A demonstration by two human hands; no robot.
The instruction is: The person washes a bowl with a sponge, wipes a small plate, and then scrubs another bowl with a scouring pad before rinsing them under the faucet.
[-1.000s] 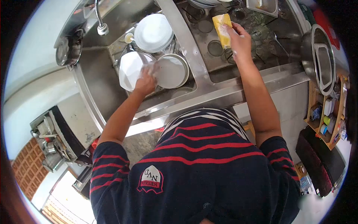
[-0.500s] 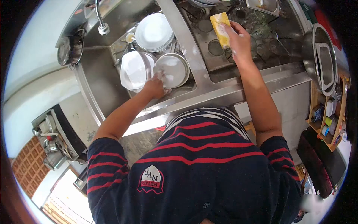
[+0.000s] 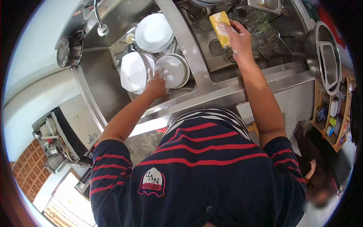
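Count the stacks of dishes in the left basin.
3: round white plates at the back, squarish dishes front left, and smaller round dishes front right, partly covered by the left hand. More may be hidden.

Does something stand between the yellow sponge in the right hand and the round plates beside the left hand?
Yes, the steel divider between the two basins lies between the yellow sponge in the right hand and the round plates. The left hand also covers part of the plates' edge.
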